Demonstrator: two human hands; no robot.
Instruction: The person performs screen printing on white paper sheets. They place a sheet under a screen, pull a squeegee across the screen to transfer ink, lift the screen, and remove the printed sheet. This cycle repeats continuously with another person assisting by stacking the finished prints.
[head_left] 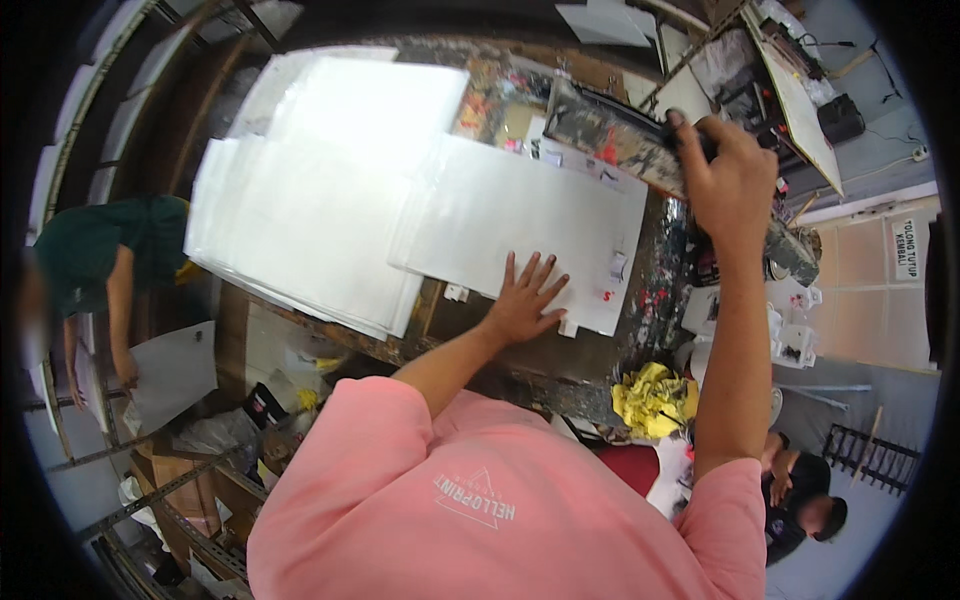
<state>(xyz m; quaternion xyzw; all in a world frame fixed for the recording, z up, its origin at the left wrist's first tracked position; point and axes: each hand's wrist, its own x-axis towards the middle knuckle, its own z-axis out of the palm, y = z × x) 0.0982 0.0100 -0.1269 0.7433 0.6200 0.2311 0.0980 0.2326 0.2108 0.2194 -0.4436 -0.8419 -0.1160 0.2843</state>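
Observation:
My left hand [527, 300] lies with fingers spread on the near edge of a white sheet [530, 215], which rests on the paint-stained table. My right hand [728, 172] is closed round the right end of a paint-smeared screen-printing frame [610, 135], raised at the far side of the sheet and seen nearly edge-on. How the fingers wrap its far side is partly hidden. To the left, a stack of white sheets [310, 190] overlaps the sheet under my left hand. Small white tabs [456, 293] show along the sheet's near edge.
A crumpled yellow wad [655, 400] sits at the table's near right corner [590, 395]. On the left, a person in dark green [110, 255] holds a pale sheet [175, 375] beside metal racks. Another person [800, 500] is at lower right. White containers [797, 340] stand to the right.

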